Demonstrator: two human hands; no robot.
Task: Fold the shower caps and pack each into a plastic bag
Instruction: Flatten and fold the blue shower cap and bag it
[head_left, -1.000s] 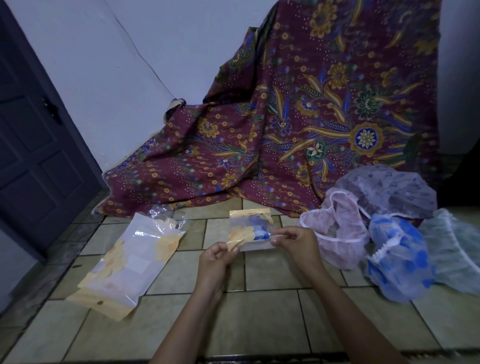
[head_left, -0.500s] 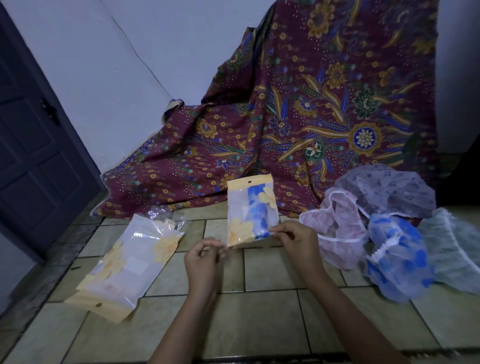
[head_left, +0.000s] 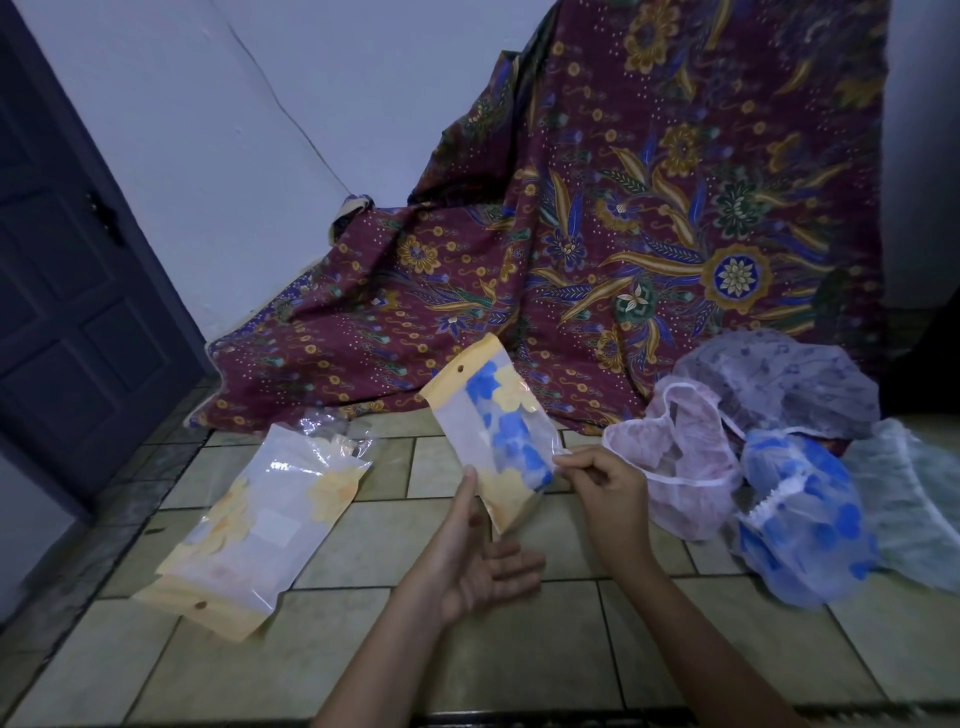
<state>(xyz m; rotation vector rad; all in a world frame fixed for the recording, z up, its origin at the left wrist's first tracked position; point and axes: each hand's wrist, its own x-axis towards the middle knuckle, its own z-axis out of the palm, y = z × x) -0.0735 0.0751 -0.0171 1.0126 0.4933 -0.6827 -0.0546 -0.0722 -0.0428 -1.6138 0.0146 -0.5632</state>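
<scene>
A small plastic bag (head_left: 493, 436) with a yellow header and a folded blue-patterned shower cap inside stands upright above the floor. My right hand (head_left: 602, 488) pinches its lower right edge. Just below and left of the bag, my left hand (head_left: 478, 556) lies palm up with fingers spread and the thumb near the bag's left side, holding nothing. On the right lies a heap of loose shower caps: a pink one (head_left: 675, 467), a blue-spotted one (head_left: 800, 514), a grey-lilac one (head_left: 779, 384) and a pale green one (head_left: 914, 499).
A stack of plastic bags (head_left: 260, 525) with yellow headers lies on the tiled floor (head_left: 363, 665) at the left. A maroon batik cloth (head_left: 597, 234) is draped against the wall behind. A dark door (head_left: 67, 270) stands at the far left.
The packed bag was lifted and turned upright. My left hand let go of it and opened palm up below it. My right hand keeps its pinch.
</scene>
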